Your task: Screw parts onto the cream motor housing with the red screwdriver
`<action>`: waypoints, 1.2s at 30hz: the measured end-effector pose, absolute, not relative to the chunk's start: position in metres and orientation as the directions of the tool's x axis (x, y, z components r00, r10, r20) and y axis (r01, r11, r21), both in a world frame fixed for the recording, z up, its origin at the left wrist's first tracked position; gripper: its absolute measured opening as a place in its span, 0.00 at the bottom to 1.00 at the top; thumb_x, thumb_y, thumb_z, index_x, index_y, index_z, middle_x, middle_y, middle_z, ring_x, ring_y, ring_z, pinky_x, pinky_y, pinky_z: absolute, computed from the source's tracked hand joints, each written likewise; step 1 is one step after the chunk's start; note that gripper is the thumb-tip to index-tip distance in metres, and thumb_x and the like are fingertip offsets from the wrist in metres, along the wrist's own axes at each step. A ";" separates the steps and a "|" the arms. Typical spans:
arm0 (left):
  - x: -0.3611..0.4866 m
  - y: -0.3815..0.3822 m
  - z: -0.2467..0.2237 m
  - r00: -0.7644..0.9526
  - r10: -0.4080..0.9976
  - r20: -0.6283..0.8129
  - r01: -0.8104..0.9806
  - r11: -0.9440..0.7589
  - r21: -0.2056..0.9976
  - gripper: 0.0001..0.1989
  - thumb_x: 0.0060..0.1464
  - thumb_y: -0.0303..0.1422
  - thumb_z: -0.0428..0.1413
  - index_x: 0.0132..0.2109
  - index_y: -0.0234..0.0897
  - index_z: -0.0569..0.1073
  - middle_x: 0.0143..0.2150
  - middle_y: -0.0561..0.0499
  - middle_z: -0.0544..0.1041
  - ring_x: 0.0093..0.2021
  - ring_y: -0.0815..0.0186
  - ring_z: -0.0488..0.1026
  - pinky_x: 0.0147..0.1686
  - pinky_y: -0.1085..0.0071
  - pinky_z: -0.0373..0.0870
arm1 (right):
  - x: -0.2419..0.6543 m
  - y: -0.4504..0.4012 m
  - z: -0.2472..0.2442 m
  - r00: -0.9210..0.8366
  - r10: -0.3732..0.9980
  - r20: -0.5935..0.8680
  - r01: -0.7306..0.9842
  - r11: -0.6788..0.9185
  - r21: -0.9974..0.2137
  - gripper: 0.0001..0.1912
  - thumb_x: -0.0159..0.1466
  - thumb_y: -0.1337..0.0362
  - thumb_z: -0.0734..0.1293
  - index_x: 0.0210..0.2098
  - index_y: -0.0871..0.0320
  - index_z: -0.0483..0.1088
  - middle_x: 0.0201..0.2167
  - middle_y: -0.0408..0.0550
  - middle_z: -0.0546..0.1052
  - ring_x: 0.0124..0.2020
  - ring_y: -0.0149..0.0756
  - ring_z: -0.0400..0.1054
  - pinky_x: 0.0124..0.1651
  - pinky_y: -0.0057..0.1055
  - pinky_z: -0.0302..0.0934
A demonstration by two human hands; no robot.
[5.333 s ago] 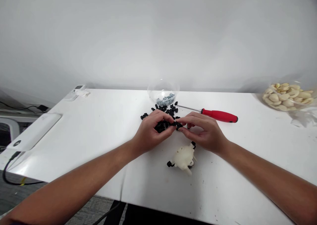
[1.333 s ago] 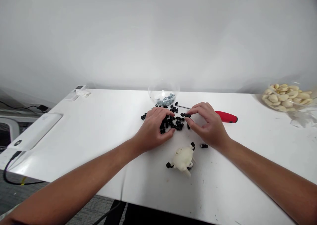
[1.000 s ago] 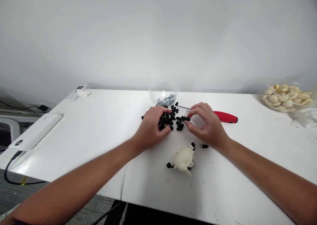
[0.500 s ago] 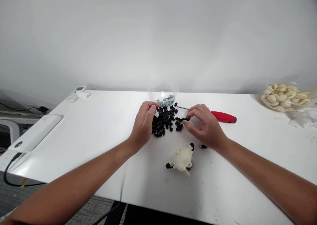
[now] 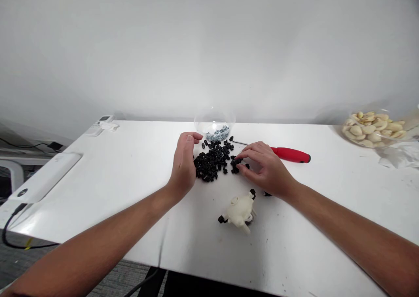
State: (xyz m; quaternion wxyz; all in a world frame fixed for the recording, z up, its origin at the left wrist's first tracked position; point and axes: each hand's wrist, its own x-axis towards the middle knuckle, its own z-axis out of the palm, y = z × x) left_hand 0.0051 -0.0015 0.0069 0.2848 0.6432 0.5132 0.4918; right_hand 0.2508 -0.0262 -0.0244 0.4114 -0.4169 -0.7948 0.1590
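the left hand (image 5: 184,168) hangs curled just beside a heap of small black plastic pieces (image 5: 211,162) on the white worktop (image 5: 131,188), its fingers (image 5: 189,136) pressed together around nothing visible. the right hand (image 5: 262,169) sits at the heap's right edge, fingertips (image 5: 238,166) down on the pieces, though whether they pinch any is hard to tell. a red-handled screwdriver (image 5: 290,155) lies beyond it, a glass bowl of screws (image 5: 204,124) lies past the heap, and a white printed part (image 5: 240,210) sits nearer the person

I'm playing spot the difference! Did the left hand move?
Yes, the left hand moved left, farther from the glass bowl.
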 end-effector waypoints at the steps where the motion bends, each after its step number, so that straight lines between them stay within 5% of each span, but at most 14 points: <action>1: 0.004 0.000 0.005 -0.026 0.947 0.320 0.377 -0.287 0.880 0.21 0.77 0.45 0.38 0.48 0.43 0.73 0.51 0.47 0.75 0.55 0.57 0.71 0.62 0.58 0.65 | 0.251 -0.026 -0.024 -0.316 0.794 0.519 0.533 0.602 -0.595 0.07 0.68 0.69 0.73 0.45 0.54 0.78 0.41 0.50 0.80 0.46 0.46 0.71 0.51 0.45 0.66; 10: 0.004 0.006 -0.007 -0.010 0.972 0.234 0.115 -0.231 0.966 0.24 0.75 0.51 0.38 0.47 0.45 0.72 0.52 0.47 0.74 0.56 0.56 0.72 0.60 0.57 0.68 | 0.252 -0.026 -0.025 -0.316 0.797 0.515 0.528 0.598 -0.602 0.12 0.69 0.71 0.72 0.51 0.54 0.78 0.44 0.51 0.81 0.48 0.46 0.72 0.52 0.46 0.69; 15: 0.001 0.012 -0.007 -0.019 0.970 0.241 0.321 -0.222 0.921 0.23 0.76 0.51 0.37 0.48 0.45 0.71 0.54 0.46 0.75 0.60 0.56 0.69 0.65 0.58 0.62 | 0.251 -0.027 -0.023 -0.316 0.798 0.513 0.516 0.599 -0.612 0.10 0.70 0.69 0.71 0.50 0.54 0.77 0.44 0.51 0.81 0.47 0.46 0.72 0.51 0.47 0.70; 22: -0.001 0.016 -0.002 0.179 0.968 0.176 0.524 -0.245 0.816 0.15 0.70 0.46 0.54 0.37 0.42 0.66 0.39 0.50 0.71 0.42 0.59 0.69 0.45 0.62 0.68 | 0.251 -0.027 -0.022 -0.307 0.806 0.507 0.521 0.588 -0.619 0.07 0.70 0.67 0.70 0.47 0.53 0.77 0.43 0.50 0.81 0.48 0.47 0.72 0.52 0.47 0.68; 25: -0.001 0.014 -0.002 0.285 0.938 0.195 0.531 -0.324 0.783 0.14 0.67 0.44 0.58 0.40 0.42 0.65 0.40 0.51 0.69 0.42 0.60 0.67 0.45 0.63 0.68 | 0.250 -0.027 -0.022 -0.306 0.811 0.499 0.527 0.581 -0.620 0.07 0.70 0.67 0.70 0.47 0.52 0.77 0.43 0.50 0.80 0.48 0.47 0.72 0.52 0.47 0.68; 31: 0.000 0.009 0.004 0.425 0.863 0.273 0.389 -0.446 0.806 0.11 0.71 0.44 0.52 0.49 0.42 0.70 0.48 0.47 0.73 0.51 0.56 0.71 0.57 0.59 0.68 | 0.250 -0.028 -0.020 -0.315 0.821 0.476 0.521 0.569 -0.636 0.09 0.70 0.69 0.69 0.49 0.52 0.76 0.44 0.51 0.80 0.47 0.47 0.72 0.50 0.47 0.69; 36: 0.002 0.002 0.008 0.275 0.937 0.217 0.551 -0.339 0.762 0.18 0.75 0.46 0.43 0.48 0.42 0.72 0.49 0.47 0.74 0.54 0.54 0.72 0.56 0.57 0.69 | 0.250 -0.028 -0.021 -0.304 0.836 0.457 0.465 0.549 -0.694 0.13 0.70 0.71 0.67 0.52 0.53 0.74 0.47 0.52 0.79 0.47 0.45 0.74 0.49 0.45 0.72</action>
